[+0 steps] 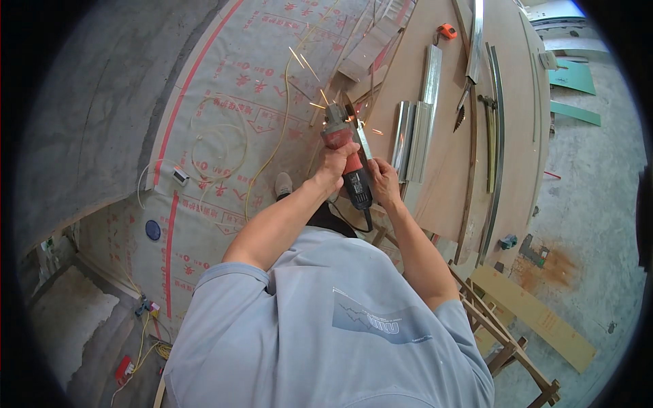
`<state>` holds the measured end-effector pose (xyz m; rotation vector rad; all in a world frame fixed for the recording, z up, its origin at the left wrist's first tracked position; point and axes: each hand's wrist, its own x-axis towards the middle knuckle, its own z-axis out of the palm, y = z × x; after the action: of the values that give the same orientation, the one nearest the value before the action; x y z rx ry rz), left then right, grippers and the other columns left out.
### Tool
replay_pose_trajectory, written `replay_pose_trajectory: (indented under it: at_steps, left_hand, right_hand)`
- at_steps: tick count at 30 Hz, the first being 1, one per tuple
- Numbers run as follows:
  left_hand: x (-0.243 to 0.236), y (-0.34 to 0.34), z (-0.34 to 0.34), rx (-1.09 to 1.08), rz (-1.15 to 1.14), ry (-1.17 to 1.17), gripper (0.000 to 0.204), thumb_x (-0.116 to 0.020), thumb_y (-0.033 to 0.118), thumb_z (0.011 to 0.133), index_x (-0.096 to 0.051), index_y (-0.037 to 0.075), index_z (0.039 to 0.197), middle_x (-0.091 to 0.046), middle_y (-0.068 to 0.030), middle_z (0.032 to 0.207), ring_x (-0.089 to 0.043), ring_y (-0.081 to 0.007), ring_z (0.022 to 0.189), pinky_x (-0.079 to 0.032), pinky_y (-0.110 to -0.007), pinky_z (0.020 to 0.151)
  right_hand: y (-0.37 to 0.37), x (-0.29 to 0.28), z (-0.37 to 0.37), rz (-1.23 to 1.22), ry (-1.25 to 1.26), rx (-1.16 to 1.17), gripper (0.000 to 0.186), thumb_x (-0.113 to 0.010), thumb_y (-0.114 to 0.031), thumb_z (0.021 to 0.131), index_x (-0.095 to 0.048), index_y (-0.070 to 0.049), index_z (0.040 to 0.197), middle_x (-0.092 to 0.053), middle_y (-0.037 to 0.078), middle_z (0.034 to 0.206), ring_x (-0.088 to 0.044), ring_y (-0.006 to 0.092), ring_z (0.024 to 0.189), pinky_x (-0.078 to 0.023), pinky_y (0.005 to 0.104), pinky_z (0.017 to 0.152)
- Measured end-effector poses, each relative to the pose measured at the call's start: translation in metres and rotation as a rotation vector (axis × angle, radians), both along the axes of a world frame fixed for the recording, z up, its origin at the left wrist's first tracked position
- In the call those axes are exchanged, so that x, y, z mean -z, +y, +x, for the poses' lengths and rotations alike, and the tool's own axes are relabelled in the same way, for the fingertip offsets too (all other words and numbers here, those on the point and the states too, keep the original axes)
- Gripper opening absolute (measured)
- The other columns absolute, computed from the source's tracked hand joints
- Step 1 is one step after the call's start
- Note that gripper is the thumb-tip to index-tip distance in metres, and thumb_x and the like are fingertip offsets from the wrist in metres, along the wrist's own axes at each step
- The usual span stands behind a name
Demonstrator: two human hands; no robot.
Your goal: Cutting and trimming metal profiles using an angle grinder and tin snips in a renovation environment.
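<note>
My left hand [332,167] is wrapped round the red and black body of an angle grinder [352,160]. Its grey head points away from me, and sparks fly off around the disc [347,107]. On the right, my right hand [384,181] grips the near end of a narrow metal strip [364,141]. The strip's far end reaches the grinder's disc, where a bright glow shows. From the grinder's near end hangs a black cord [369,220]. Exactly where the disc meets the strip is partly hidden by the grinder head.
A wooden work table [442,204] stands to the right, bearing metal profiles [423,139], an orange tape measure [446,31] and a hammer [490,136]. A yellow cable [286,102] runs over the printed floor covering on the left. Cardboard [534,316] lies at lower right.
</note>
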<state>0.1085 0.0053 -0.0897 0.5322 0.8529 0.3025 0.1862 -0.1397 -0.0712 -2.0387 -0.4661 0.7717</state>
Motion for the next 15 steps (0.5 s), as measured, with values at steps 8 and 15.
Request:
replay_pose_trajectory:
  at_steps: [8,15]
  left_hand:
    - [-0.028,0.023,-0.008,0.103,-0.026,-0.139,0.031,-0.081,0.016,0.081,-0.065,0.003,0.105,-0.073,-0.0107,0.096,-0.072,-0.0225,0.085,-0.06,-0.037,0.079]
    - [-0.004,0.042,-0.028,0.179,-0.12,-0.108,0.039,-0.08,0.02,0.082,-0.06,0.004,0.113,-0.071,-0.0115,0.104,-0.071,-0.0247,0.094,-0.06,-0.041,0.083]
  right_hand:
    - [-0.004,-0.013,0.005,-0.108,-0.389,-0.021,0.038,-0.062,-0.019,0.098,-0.059,-0.008,0.134,-0.063,0.014,0.089,-0.061,0.0238,0.085,-0.05,0.036,0.08]
    - [0.009,-0.031,-0.013,-0.534,-0.596,-0.32,0.072,-0.072,-0.018,0.086,-0.041,-0.006,0.151,-0.055,0.022,0.127,-0.055,0.04,0.117,-0.048,0.0448,0.099]
